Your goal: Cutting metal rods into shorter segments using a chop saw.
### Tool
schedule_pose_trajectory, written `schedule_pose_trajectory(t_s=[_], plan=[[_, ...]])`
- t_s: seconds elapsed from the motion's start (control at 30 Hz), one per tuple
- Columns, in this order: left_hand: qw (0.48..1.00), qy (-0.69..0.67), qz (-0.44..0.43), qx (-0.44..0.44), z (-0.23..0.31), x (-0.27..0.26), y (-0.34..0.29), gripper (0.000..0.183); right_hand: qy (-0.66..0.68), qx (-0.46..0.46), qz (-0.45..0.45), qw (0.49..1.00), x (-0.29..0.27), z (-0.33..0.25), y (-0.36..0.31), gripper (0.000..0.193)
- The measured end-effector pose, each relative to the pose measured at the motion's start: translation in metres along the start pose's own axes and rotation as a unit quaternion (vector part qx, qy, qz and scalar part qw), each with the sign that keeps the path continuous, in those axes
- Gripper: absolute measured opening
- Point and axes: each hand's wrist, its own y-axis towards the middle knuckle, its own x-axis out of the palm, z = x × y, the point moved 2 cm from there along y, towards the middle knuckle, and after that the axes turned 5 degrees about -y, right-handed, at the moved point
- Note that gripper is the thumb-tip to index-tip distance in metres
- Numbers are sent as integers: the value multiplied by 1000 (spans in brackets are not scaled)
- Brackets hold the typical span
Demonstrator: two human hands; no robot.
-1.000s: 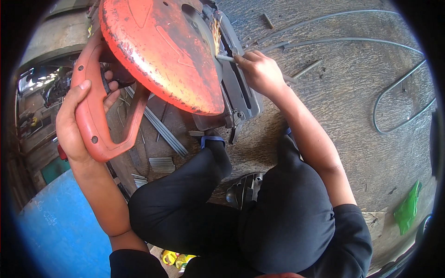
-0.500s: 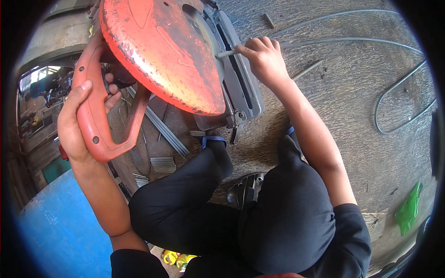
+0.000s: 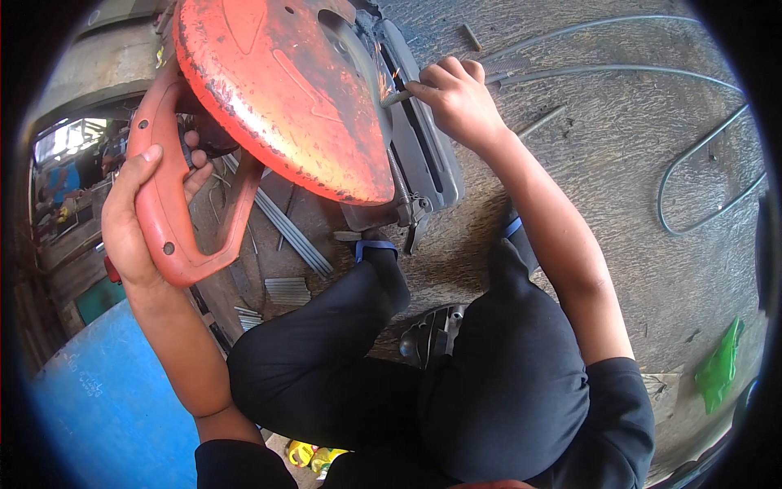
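My left hand (image 3: 122, 220) is wrapped round the orange D-shaped handle (image 3: 169, 216) of a cut-off saw, its thumb lying along the grip. The saw's scuffed orange blade guard (image 3: 285, 102) fills the upper middle and covers most of the cutting disc. Over the grey saw base (image 3: 440, 159), my right hand (image 3: 460, 106) pinches a threaded metal rod (image 3: 395, 99) between thumb and fingers. The rod's left end meets the disc beside the guard, and small orange sparks (image 3: 397, 74) show there. My fingers hide part of the rod.
Long metal rods (image 3: 289, 224) and short cut pieces (image 3: 287, 290) lie left of my feet. A bent grey rod (image 3: 668, 175) loops across the floor at right, near a green plastic bag (image 3: 718, 367). A blue panel (image 3: 114, 399) stands at lower left.
Sparks now show where the rod meets the disc. My right hand has shifted slightly left and up with the rod. The left hand keeps its hold on the handle.
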Motion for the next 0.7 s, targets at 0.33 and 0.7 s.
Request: schedule_pose_trajectory(t_s=[0.33,0.7], plan=[[1000,-10,-2,7,-2,3,0,48,311,219,-35,924,-12,7,-26,17],[1000,-11,-16,13,-3,-3,0,48,616,318,-39,720,-72,-1,-35,19]])
